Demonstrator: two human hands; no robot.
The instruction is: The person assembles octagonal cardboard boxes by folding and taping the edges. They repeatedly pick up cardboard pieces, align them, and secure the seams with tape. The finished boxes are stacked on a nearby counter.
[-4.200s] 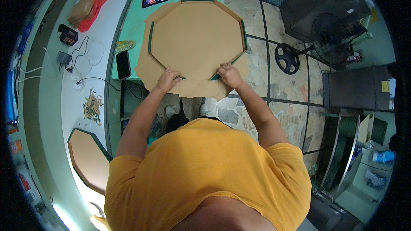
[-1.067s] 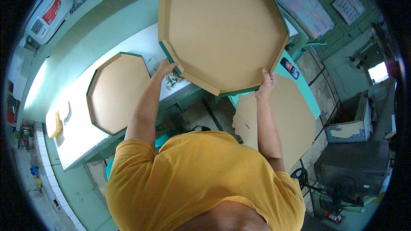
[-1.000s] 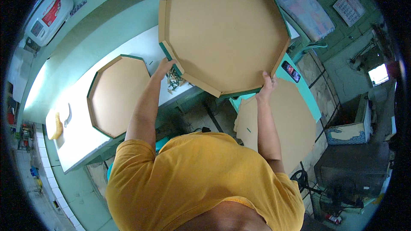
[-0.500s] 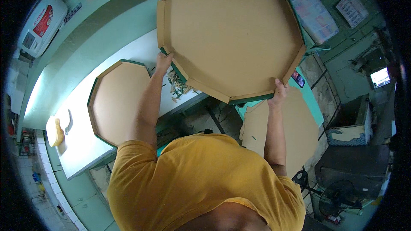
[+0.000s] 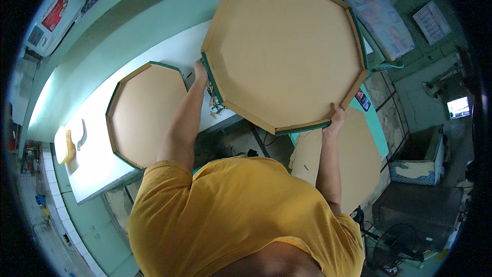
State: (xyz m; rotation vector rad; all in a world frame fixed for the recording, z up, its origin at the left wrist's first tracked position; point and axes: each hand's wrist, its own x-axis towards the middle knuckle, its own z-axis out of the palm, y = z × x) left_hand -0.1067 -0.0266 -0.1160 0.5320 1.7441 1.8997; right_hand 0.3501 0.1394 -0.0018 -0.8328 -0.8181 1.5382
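Note:
Raised in front of me is a large octagonal cardboard tray (image 5: 289,54) with low folded walls and green strips along several of its outer edges. My left hand (image 5: 201,73) grips its left side, the fingers hidden behind the wall. At the lower right, my right hand (image 5: 335,117) holds the rim, thumb over the wall and fingers underneath. A second cardboard tray (image 5: 148,115) of the same kind lies on the white table (image 5: 87,174) to my left. Small green and tan pieces (image 5: 216,105) are heaped on the table, partly covered by the held tray.
On the right, a flat cardboard sheet (image 5: 353,164) lies on a turquoise surface (image 5: 376,131) beside a phone (image 5: 363,100). A yellow-and-white object (image 5: 65,146) stands at the table's left end. Farther right are an open box (image 5: 417,161) and a black fan (image 5: 397,243).
The held tray has shifted slightly right and down in view, and its far edge now shows. Both hands have kept their grip on it.

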